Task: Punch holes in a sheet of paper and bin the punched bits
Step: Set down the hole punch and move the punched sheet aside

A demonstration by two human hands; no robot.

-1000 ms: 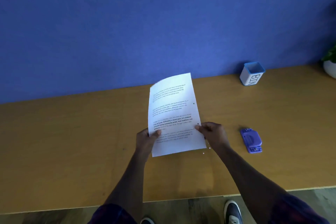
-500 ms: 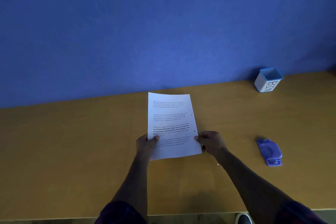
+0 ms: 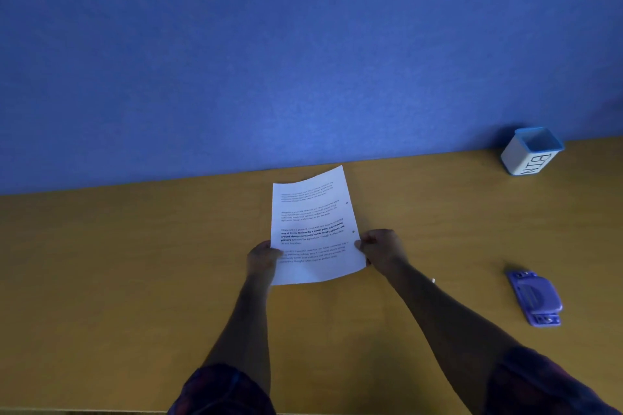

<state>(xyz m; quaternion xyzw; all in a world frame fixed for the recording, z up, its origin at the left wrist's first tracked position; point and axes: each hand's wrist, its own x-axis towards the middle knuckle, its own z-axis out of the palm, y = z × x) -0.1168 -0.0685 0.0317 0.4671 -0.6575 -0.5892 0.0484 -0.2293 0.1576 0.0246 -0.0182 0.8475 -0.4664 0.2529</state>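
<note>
Two hands hold one sheet of paper (image 3: 310,226) over the wooden table (image 3: 101,263), near the middle of the view; the left hand (image 3: 263,258) grips the sheet's left edge low down, thumb on the printed face and fingers curled behind it; the right hand (image 3: 382,248) pinches the right edge at about the same height, its fingers folded round the margin. Printed paragraphs run across the sheet, one of them in bold type; two small dark dots, probably punched holes though the view is too dim to be sure, sit along the right margin above the right hand. The far corner at 1 o'clock curls upward; whether the near edge touches the table cannot be told. A purple hole punch (image 3: 536,298) lies flat on the table at 4 o'clock from the paper, well apart from both hands; a white cup with a blue rim (image 3: 529,152), lettered BIN on its side, stands at 2 o'clock by the blue wall (image 3: 269,44). One tiny white speck (image 3: 433,280) shows beside the right forearm; dark patterned sleeves cover both upper arms at 6 o'clock.
</note>
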